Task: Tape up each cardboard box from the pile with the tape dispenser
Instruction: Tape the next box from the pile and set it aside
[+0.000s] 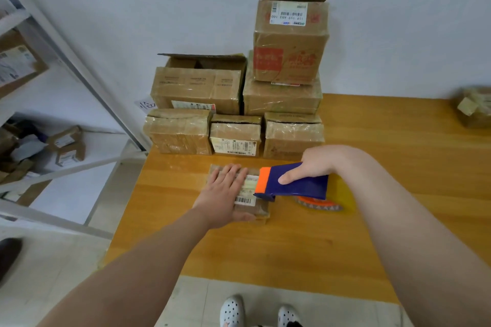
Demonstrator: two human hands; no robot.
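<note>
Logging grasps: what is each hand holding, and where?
Right hand grips the blue-and-orange tape dispenser by its blue body; left hand presses flat on the small cardboard box.

the left hand [221,195] hides much of the small box [259,210], and the right edge crops another box [474,109].

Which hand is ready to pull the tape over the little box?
The right hand: it grips the tape dispenser at the small box. The left hand lies flat on that box.
</note>
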